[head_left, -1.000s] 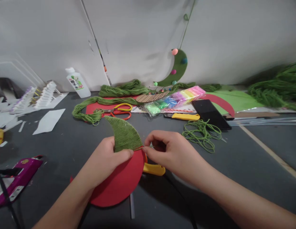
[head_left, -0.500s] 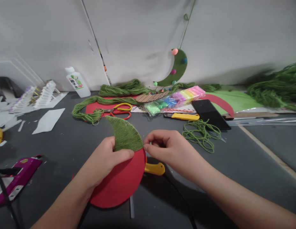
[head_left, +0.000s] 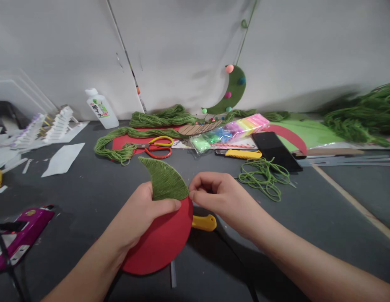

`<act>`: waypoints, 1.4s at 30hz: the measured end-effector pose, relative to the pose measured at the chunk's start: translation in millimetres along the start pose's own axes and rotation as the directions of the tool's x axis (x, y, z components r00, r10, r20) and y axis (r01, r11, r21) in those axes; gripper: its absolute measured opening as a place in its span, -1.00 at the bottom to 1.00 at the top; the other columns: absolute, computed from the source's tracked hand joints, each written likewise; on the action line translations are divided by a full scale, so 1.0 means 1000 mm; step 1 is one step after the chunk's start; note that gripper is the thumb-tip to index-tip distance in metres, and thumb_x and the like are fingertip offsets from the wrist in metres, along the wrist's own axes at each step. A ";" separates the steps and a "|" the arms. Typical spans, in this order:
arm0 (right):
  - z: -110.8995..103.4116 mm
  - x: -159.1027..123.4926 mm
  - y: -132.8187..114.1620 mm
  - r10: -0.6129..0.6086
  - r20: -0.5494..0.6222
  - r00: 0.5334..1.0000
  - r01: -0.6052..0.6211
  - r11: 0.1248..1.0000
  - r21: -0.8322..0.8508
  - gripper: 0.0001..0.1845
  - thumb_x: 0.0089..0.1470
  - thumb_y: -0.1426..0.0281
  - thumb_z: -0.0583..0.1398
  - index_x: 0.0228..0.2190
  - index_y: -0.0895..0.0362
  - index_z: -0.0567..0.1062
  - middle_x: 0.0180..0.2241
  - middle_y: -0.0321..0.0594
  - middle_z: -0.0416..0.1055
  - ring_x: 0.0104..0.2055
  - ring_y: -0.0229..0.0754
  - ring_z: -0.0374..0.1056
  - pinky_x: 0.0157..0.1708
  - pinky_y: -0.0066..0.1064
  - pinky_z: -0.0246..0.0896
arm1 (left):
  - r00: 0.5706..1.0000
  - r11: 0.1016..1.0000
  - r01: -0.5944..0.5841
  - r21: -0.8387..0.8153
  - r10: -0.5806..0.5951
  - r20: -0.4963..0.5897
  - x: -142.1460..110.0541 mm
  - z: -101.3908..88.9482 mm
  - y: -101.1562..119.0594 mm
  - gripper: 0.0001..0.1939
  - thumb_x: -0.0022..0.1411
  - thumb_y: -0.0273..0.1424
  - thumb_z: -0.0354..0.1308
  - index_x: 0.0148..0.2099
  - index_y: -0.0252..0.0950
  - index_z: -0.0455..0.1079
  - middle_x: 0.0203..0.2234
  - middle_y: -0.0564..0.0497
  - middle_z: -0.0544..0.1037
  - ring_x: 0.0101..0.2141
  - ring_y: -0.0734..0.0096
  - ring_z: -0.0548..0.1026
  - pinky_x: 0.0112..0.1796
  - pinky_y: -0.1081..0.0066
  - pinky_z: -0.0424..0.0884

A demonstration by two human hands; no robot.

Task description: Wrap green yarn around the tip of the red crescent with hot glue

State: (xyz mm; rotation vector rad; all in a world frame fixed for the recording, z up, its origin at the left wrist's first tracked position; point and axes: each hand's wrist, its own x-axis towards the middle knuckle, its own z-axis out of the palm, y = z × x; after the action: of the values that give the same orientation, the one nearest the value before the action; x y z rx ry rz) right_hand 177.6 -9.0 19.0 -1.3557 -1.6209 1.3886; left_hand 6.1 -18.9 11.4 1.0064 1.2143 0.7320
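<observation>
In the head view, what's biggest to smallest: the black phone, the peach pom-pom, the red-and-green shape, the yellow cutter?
1. Red-and-green shape (nearest of these, which helps it look big)
2. Black phone
3. Yellow cutter
4. Peach pom-pom

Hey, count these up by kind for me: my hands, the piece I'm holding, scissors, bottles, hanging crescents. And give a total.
Hands: 2, left hand and right hand
Held red-and-green piece: 1
Scissors: 1 pair
White bottle: 1
Hanging green crescent: 1
Total: 6

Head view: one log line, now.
left hand: holds red cutout, top wrapped in green yarn | right hand: pinched at cutout's edge | scissors: beyond hands
</observation>
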 end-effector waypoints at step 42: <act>-0.007 0.001 -0.002 0.050 0.124 0.991 -0.055 0.998 0.033 -0.88 -0.07 0.37 0.15 -0.55 0.16 0.42 -0.63 -0.39 0.21 -0.58 -0.37 0.03 -0.59 -0.49 -0.10 | 1.000 1.000 0.003 -0.020 -0.003 0.018 0.001 -0.002 -0.003 -0.85 -0.02 -0.41 0.25 -0.31 -0.28 0.45 -0.44 0.06 0.55 -0.42 0.37 0.47 -0.35 0.40 0.35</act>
State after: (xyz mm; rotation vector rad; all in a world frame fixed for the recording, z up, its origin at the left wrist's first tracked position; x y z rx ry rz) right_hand 182.9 -5.9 22.8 -1.3237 -1.6407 1.5525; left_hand 4.7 -18.6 8.4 0.9926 1.1905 0.7302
